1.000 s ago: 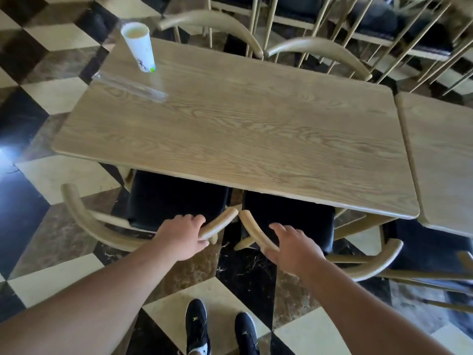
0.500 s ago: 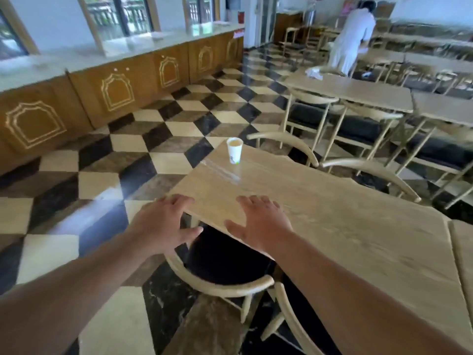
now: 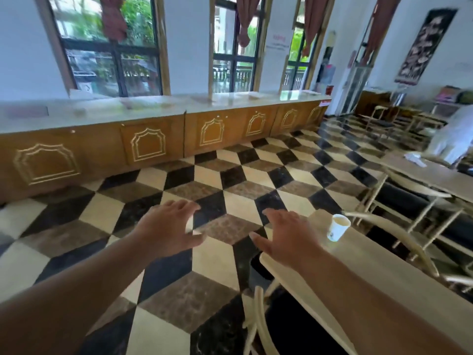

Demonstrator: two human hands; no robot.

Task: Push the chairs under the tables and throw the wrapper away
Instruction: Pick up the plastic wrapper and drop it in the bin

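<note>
A dining hall or canteen: rows of pale wooden tables [image 3: 419, 175] with matching chairs [image 3: 399, 242] fill three o'clock, a long cabinet counter [image 3: 163, 116] runs under tall windows [image 3: 110, 47] at twelve, over checkered stone floor [image 3: 230, 190].

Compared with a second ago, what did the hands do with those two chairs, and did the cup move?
Both hands let go of the chair backs. The left hand is now open and empty over the floor; the right hand is open at the table corner. The view has swung up and to the left, toward the windows. The paper cup stands where it stood, near the table's corner.
</note>
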